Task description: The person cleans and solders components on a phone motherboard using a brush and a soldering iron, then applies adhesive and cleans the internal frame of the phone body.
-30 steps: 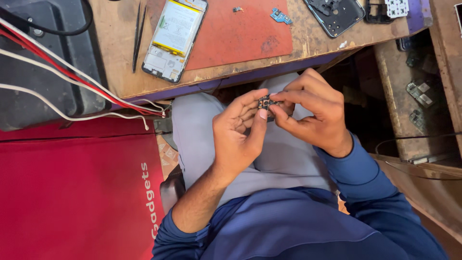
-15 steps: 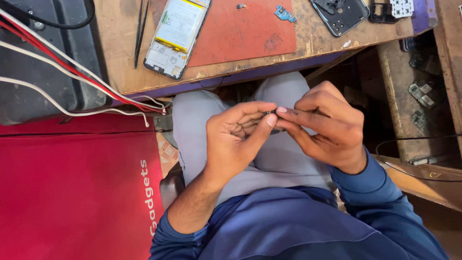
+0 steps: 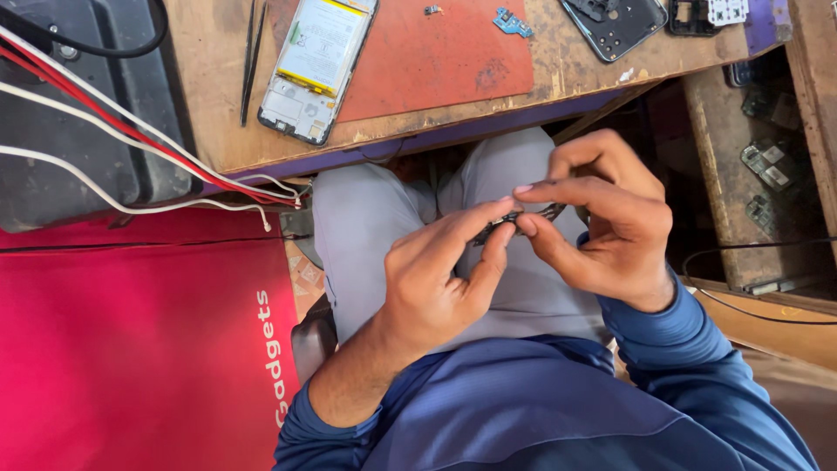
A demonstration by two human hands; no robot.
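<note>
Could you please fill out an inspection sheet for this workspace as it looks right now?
Surface: wooden bench with a red work mat on it.
Job's things: small dark circuit part pinched between both hands over the lap.
Clutter: opened phone with battery showing, tweezers, small blue part, dark phone back cover.
Grippers: left hand and right hand both grip the part with their fingertips.
Cables: red and white wires running across a black case.
Surroundings: red cloth at the left, wooden shelf with small boards at the right.
</note>
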